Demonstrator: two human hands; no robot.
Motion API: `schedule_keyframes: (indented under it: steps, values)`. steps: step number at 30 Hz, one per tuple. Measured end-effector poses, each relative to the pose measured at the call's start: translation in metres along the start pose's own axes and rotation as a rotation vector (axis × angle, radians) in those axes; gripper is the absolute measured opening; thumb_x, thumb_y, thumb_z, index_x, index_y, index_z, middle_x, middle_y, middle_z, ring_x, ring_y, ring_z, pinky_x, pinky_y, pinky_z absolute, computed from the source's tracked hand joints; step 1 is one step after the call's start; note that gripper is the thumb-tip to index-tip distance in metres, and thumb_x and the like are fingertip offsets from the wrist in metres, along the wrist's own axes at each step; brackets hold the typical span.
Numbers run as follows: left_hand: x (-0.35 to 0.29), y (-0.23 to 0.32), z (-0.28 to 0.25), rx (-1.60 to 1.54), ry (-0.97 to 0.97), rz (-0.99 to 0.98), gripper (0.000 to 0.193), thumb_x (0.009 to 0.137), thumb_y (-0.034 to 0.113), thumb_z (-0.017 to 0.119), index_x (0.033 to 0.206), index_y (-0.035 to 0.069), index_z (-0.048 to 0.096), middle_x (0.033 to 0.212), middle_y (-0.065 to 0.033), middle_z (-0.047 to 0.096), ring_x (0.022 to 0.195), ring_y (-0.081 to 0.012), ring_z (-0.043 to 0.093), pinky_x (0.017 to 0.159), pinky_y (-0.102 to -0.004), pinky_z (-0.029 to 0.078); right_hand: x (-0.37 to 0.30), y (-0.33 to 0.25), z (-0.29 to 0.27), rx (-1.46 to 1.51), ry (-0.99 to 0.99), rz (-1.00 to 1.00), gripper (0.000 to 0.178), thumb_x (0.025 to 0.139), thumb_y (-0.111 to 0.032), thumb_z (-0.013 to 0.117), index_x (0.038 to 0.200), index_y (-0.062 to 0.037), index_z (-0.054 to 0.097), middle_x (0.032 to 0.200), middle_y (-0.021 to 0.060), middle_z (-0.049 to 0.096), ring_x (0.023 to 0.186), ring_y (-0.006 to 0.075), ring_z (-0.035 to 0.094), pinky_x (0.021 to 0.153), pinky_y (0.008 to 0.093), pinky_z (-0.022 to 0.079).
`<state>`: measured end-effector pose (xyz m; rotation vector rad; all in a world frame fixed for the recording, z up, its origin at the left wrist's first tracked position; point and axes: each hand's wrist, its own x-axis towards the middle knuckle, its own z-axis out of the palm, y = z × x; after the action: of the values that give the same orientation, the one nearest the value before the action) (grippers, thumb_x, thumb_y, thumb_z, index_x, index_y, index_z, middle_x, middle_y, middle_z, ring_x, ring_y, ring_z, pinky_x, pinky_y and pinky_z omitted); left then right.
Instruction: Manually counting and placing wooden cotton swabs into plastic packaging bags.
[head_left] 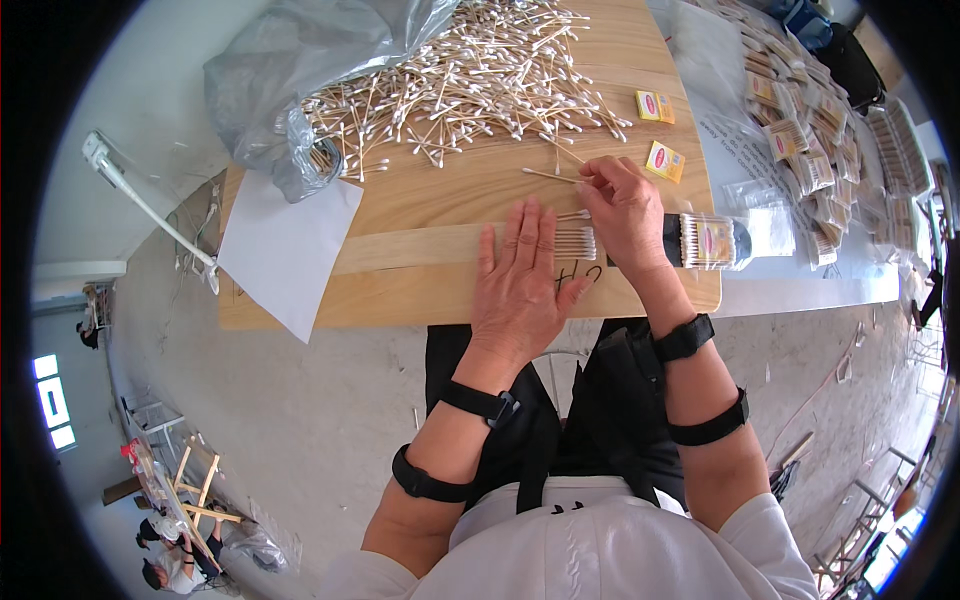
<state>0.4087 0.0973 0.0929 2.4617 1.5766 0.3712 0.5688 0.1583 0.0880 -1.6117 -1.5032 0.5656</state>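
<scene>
Shirt (pixel 560 550): white, nearest, across the near edge.
Wooden table (pixel 420 190): pale top, just past the wearer, black handwriting along its near side.
Grey surface (pixel 815 292): right of table, bearing packed swabs (pixel 805 140) in clear bags, heaped toward far right.
Swab pile (pixel 490 80): loose, jumbled, white-tipped, far side of table.
Plastic bag (pixel 290 65): silver-grey, crumpled, far left, against the pile.
White sheet (pixel 285 245): left, flat on table, near corner hanging past the edge.
Wooden strip (pixel 400 250): flat, running left to right along near side of table, right part covered by left hand.
Left hand (pixel 520 270): palm down, fingers stretched out nearly flat, pressed over strip and part of the swab row; not gripping.
Right hand (pixel 625 210): just right and slightly farther, curled, thumb and fingers together, pinching a single swab.
Swab pack (pixel 710 242): right of right hand, clear wrap, yellow card inside, by table's right edge.
Swab row (pixel 575 243): side by side, white tips facing right, showing between the hands.
Yellow cards (pixel 664 162): two, far of right hand, near table's right edge.
Single swab (pixel 550 175): at right fingertips, white tip pointing left, between pile and row.
</scene>
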Motion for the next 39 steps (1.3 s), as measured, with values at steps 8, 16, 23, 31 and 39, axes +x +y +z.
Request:
schedule_keyframes:
  steps: [8, 16, 23, 31, 39]
  values:
    - [0.000, 0.000, -0.002, -0.007, 0.001, -0.003, 0.078, 0.093, 0.047, 0.055, 0.150, 0.001, 0.027, 0.158, -0.0171, 0.025, 0.147, -0.0310, 0.023, 0.118, -0.0512, 0.014, 0.004, 0.000, 0.002, -0.092, -0.054, 0.008, 0.010, 0.080, -0.016, 0.065, 0.088, -0.0095, 0.066, 0.084, 0.0080, 0.062, 0.081, 0.0293, 0.064, 0.070, 0.0408, 0.051]
    - [0.000, 0.001, 0.000, -0.006, 0.009, 0.004, 0.078, 0.092, 0.046, 0.056, 0.149, 0.000, 0.029, 0.157, -0.0175, 0.026, 0.146, -0.0302, 0.024, 0.118, -0.0510, 0.014, 0.004, 0.003, 0.002, -0.119, -0.049, -0.016, 0.008, 0.080, -0.016, 0.065, 0.086, -0.0106, 0.067, 0.084, 0.0068, 0.062, 0.081, 0.0293, 0.064, 0.070, 0.0410, 0.051]
    - [0.001, 0.002, -0.001, -0.002, 0.011, 0.003, 0.078, 0.091, 0.046, 0.056, 0.148, -0.001, 0.030, 0.156, -0.0177, 0.028, 0.146, -0.0288, 0.024, 0.119, -0.0503, 0.014, 0.005, 0.003, 0.001, -0.140, -0.046, -0.031, 0.007, 0.081, -0.017, 0.064, 0.084, -0.0118, 0.067, 0.085, 0.0073, 0.062, 0.083, 0.0308, 0.064, 0.071, 0.0416, 0.051]
    - [0.000, 0.000, -0.001, -0.007, 0.005, -0.005, 0.079, 0.091, 0.046, 0.057, 0.149, 0.001, 0.029, 0.157, -0.0176, 0.026, 0.146, -0.0317, 0.025, 0.117, -0.0523, 0.017, -0.015, -0.007, -0.011, 0.092, 0.016, -0.056, 0.005, 0.080, -0.008, 0.066, 0.084, -0.0048, 0.066, 0.079, 0.0109, 0.061, 0.068, 0.0294, 0.063, 0.063, 0.0367, 0.050]
    - [0.002, 0.003, -0.003, -0.018, 0.001, -0.010, 0.081, 0.090, 0.045, 0.061, 0.149, 0.000, 0.029, 0.157, -0.0176, 0.025, 0.146, -0.0312, 0.025, 0.117, -0.0523, 0.017, -0.067, -0.004, -0.025, 0.020, -0.009, -0.196, 0.008, 0.077, -0.003, 0.069, 0.085, -0.0057, 0.066, 0.081, 0.0084, 0.059, 0.069, 0.0278, 0.062, 0.062, 0.0364, 0.051]
